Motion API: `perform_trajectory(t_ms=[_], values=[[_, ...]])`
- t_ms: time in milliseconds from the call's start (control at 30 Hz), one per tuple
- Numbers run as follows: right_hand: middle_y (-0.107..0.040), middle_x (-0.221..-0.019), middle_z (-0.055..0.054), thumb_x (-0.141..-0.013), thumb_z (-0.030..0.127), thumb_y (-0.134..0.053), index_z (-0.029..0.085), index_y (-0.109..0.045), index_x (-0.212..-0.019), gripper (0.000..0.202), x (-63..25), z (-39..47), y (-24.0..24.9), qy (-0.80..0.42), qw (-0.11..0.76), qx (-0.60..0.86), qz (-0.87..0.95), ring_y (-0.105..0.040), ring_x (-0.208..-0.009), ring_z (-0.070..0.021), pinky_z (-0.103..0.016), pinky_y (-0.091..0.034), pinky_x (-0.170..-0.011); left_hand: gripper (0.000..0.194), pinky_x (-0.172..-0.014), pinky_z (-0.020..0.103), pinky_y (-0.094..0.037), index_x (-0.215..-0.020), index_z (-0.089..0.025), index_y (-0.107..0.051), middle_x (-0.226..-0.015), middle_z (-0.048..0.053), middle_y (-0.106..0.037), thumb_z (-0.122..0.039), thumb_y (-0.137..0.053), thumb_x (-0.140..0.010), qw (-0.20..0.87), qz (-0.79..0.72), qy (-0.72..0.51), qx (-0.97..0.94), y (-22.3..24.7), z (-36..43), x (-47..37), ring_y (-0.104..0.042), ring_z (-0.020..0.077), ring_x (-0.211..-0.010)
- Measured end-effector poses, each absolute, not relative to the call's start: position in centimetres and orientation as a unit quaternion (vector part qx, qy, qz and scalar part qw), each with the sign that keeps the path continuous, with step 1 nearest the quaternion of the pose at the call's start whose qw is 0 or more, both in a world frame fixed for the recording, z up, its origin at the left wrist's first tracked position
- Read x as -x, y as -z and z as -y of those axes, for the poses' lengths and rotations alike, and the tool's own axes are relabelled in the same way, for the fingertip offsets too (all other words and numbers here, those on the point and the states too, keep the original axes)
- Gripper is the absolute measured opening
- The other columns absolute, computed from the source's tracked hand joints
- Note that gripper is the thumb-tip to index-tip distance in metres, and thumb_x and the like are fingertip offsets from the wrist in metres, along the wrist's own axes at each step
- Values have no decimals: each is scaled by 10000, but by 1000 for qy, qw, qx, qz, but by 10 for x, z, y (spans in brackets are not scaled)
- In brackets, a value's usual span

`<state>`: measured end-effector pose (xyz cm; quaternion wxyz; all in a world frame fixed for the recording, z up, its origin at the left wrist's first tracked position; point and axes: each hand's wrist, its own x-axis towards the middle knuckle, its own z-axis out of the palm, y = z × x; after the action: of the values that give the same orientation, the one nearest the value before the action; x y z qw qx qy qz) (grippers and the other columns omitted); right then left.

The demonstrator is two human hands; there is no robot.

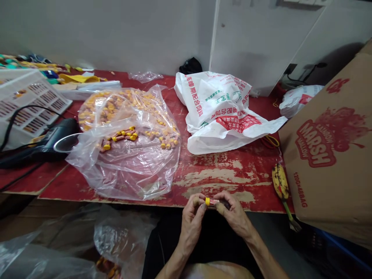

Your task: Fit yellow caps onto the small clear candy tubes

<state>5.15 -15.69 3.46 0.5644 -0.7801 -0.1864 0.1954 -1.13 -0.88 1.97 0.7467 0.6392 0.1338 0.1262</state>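
Note:
Close to the table's front edge, both hands meet around a small tube (213,202) with a yellow cap and a pink patterned body. My left hand (192,219) pinches it at the capped end, thumb and fingers closed. At the other end, the fingers of my right hand (236,217) are closed on the patterned body. Something dark shows beside the right fingers; I cannot make out what it is. Further up and left, many similar yellow-capped tubes (122,135) lie in and under a clear plastic bag (128,174) on the red table (197,170).
A white printed sack (221,112) lies beyond the hands. To the right stand a cardboard box (328,155) and a spotted banana (280,182). At left are a white plastic basket (35,93) and a black corded tool (55,141). Clear plastic (116,232) hangs below the table edge.

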Motion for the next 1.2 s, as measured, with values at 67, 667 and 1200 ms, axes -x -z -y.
perform_trajectory(t_ms=[67, 667, 1200], values=[[-569, -871, -24, -852, 426, -557, 196, -596, -950, 254, -48, 159, -38, -172, 562, 783, 205, -541, -797, -168, -262, -431, -693, 157, -794, 262, -432, -754, -193, -622, -936, 45, -570, -331, -601, -826, 749, -132, -129, -636, -20, 11, 13, -555, 191, -870], [-618, -905, -22, -816, 337, -551, 208, -558, -1019, 241, -16, 185, -47, -113, 578, 785, 192, -566, -778, -159, -251, -437, -673, 190, -714, 245, -445, -833, -178, -685, -881, 42, -633, -358, -661, -777, 770, -129, -107, -615, -44, 37, 32, -543, 155, -727], [-549, -718, 13, -836, 464, -514, 179, -571, -907, 299, -24, 198, -47, -139, 589, 782, 153, -490, -643, -133, -227, -364, -581, 120, -740, 226, -437, -766, -173, -666, -910, 18, -614, -273, -724, -737, 816, -100, -82, -564, -40, 39, 20, -545, 138, -793]])
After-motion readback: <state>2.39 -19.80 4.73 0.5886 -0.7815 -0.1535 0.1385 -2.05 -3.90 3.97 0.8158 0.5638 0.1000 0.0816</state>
